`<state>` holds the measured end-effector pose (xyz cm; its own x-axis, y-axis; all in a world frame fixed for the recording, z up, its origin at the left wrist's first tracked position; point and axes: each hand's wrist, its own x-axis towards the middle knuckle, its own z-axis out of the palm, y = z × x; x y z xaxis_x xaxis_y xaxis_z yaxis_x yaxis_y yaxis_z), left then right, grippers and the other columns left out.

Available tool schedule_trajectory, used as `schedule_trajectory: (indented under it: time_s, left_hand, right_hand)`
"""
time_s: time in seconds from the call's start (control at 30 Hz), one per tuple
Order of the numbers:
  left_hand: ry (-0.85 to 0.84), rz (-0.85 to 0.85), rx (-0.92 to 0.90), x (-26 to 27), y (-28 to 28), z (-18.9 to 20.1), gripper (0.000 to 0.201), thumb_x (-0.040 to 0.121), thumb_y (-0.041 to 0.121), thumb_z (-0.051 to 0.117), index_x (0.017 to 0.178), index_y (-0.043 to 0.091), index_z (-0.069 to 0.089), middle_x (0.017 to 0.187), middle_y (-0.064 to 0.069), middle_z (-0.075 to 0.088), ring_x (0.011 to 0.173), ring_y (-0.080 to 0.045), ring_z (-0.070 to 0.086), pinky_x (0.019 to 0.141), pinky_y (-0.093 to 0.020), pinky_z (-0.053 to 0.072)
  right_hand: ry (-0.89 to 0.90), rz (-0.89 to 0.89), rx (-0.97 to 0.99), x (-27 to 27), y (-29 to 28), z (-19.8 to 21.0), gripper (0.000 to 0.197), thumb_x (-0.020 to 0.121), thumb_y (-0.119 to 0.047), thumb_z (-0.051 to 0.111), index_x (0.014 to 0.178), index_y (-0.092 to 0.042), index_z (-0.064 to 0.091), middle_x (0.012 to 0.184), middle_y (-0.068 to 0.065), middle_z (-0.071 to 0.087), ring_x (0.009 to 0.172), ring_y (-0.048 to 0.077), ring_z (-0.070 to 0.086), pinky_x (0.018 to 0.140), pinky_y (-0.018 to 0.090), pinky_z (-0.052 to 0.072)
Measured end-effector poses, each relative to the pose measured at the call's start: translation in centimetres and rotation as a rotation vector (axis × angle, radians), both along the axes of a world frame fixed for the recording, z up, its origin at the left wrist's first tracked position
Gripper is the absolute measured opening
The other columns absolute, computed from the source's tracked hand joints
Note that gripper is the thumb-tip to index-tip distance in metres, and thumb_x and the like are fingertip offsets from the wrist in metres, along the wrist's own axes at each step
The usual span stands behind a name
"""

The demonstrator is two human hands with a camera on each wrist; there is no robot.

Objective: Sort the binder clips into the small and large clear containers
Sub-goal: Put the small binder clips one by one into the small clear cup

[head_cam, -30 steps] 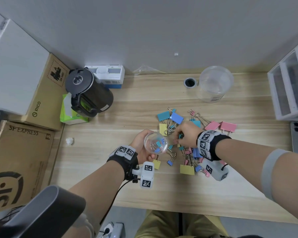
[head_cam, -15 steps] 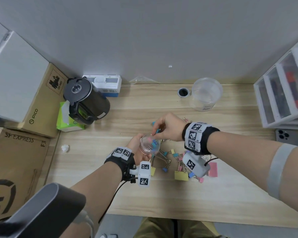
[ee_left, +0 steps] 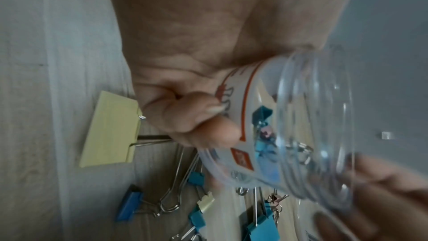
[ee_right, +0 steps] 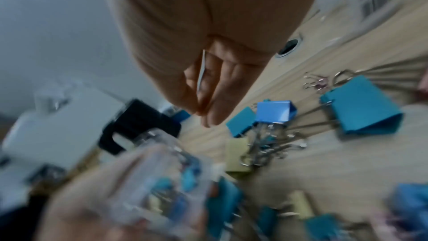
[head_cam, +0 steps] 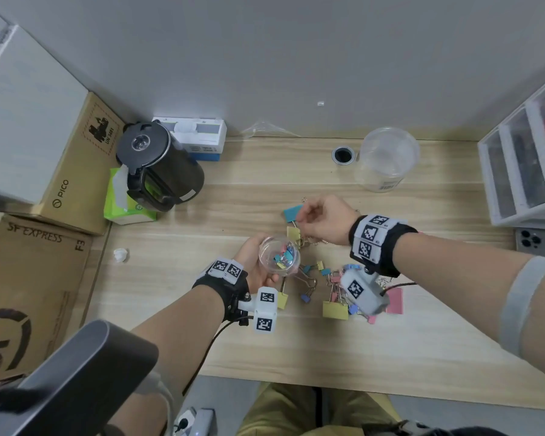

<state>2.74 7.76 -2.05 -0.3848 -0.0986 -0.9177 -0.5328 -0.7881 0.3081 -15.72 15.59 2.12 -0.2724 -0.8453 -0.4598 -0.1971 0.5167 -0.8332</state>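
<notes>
My left hand (head_cam: 258,262) is gripping the small jar (head_cam: 279,254) of clips; my right hand (head_cam: 323,220) is hovering above it, fingertips pinched together, empty as far as I can tell.

Even, soft indoor light; faint shadows on the desk (head_cam: 296,341). Head view sharp, bowed at edges. Right wrist view motion-blurred, lower left worst. Left wrist view: glare on the small clear container (ee_left: 312,135), lower right smeared.
</notes>
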Motion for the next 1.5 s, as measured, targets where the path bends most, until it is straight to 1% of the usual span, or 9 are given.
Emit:
schedule_trajectory:
  time_s: [0.17, 0.27, 0.37, 0.6, 0.97, 1.13, 1.3, 1.4, 1.5]
  left_hand:
    - [0.029, -0.030, 0.051, 0.3, 0.5, 0.5, 0.040, 0.092, 0.045, 0.041, 0.102, 0.011, 0.060, 0.077, -0.015, 0.067, 0.041, -0.018, 0.045, 0.039, -0.018, 0.034]
    - [0.044, -0.077, 0.065, 0.7, 0.3, -0.2, 0.044, 0.088, 0.048, 0.045, 0.108, 0.011, 0.059, 0.087, -0.018, 0.065, 0.043, -0.019, 0.045, 0.041, -0.019, 0.035]
    - [0.049, -0.088, 0.083, 1.0, 0.1, -0.6, 0.048, 0.088, 0.050, 0.045, 0.109, 0.010, 0.062, 0.094, -0.020, 0.063, 0.045, -0.018, 0.046, 0.042, -0.018, 0.035]
    - [0.052, -0.108, 0.087, 1.2, -0.2, -0.8, 0.055, 0.088, 0.054, 0.043, 0.112, 0.008, 0.063, 0.097, -0.020, 0.064, 0.046, -0.017, 0.045, 0.044, -0.019, 0.034]
    - [0.020, -0.038, 0.046, 0.9, -0.6, -0.4, 0.051, 0.088, 0.052, 0.047, 0.113, 0.010, 0.064, 0.110, -0.021, 0.057, 0.045, -0.018, 0.046, 0.043, -0.020, 0.036]
    - [0.007, -0.028, 0.033, 0.4, -0.8, 0.7, 0.055, 0.092, 0.054, 0.039, 0.107, 0.008, 0.067, 0.093, -0.020, 0.068, 0.047, -0.017, 0.046, 0.042, -0.019, 0.036]
    - [0.018, -0.038, -0.013, -0.3, -0.5, 1.1, 0.053, 0.095, 0.050, 0.038, 0.115, 0.008, 0.061, 0.090, -0.021, 0.068, 0.045, -0.018, 0.048, 0.040, -0.020, 0.038]
    - [0.010, -0.030, -0.005, 0.0, -0.3, 0.9, 0.055, 0.094, 0.051, 0.038, 0.112, 0.006, 0.064, 0.088, -0.020, 0.069, 0.046, -0.018, 0.046, 0.041, -0.019, 0.038]
    - [0.006, 0.001, 0.034, 0.9, -0.2, 0.7, 0.055, 0.093, 0.051, 0.039, 0.107, 0.006, 0.068, 0.093, -0.022, 0.069, 0.045, -0.017, 0.046, 0.041, -0.018, 0.037]
  right_hand:
    - [0.592, 0.571, 0.281, 0.2, 2.7, -3.0, 0.022, 0.082, -0.020, 0.065, 0.104, -0.023, 0.067, 0.098, -0.007, 0.067, 0.092, 0.014, 0.064, 0.080, 0.030, 0.055]
    - [0.758, 0.663, 0.296, 1.2, 3.4, -5.0, 0.038, 0.081, -0.038, 0.069, 0.113, -0.023, 0.059, 0.106, -0.003, 0.064, 0.095, 0.021, 0.062, 0.073, 0.032, 0.049]
    - [0.832, 0.684, 0.299, 1.8, 3.6, -6.1, 0.039, 0.080, -0.035, 0.071, 0.115, -0.022, 0.057, 0.109, 0.000, 0.064, 0.098, 0.024, 0.063, 0.075, 0.035, 0.053]
    - [0.727, 0.627, 0.346, 1.9, 3.2, -6.4, 0.030, 0.081, -0.013, 0.062, 0.110, -0.020, 0.064, 0.106, 0.003, 0.065, 0.096, 0.026, 0.062, 0.080, 0.037, 0.055]
    - [0.437, 0.239, 0.191, -0.7, 1.8, -3.2, 0.015, 0.079, -0.016, 0.069, 0.091, -0.019, 0.076, 0.096, -0.002, 0.069, 0.087, 0.016, 0.064, 0.081, 0.031, 0.056]
    - [0.133, 0.030, -0.002, -1.1, -0.1, -0.1, 0.013, 0.069, -0.022, 0.081, 0.066, -0.033, 0.075, 0.073, -0.005, 0.070, 0.066, 0.012, 0.062, 0.074, 0.035, 0.056]
    - [0.123, 0.268, -0.125, 1.9, -0.6, 2.1, 0.010, 0.074, -0.036, 0.083, 0.075, -0.035, 0.074, 0.076, -0.007, 0.072, 0.068, 0.005, 0.064, 0.068, 0.019, 0.053]
    - [0.165, 0.213, -0.149, 2.7, -0.3, 1.6, 0.007, 0.082, -0.035, 0.075, 0.083, -0.029, 0.075, 0.079, -0.006, 0.073, 0.061, -0.001, 0.065, 0.069, 0.022, 0.055]
    - [0.220, 0.045, -0.083, 1.8, 0.3, 0.0, 0.006, 0.085, -0.021, 0.068, 0.089, -0.020, 0.073, 0.082, -0.001, 0.071, 0.064, 0.012, 0.070, 0.070, 0.033, 0.059]
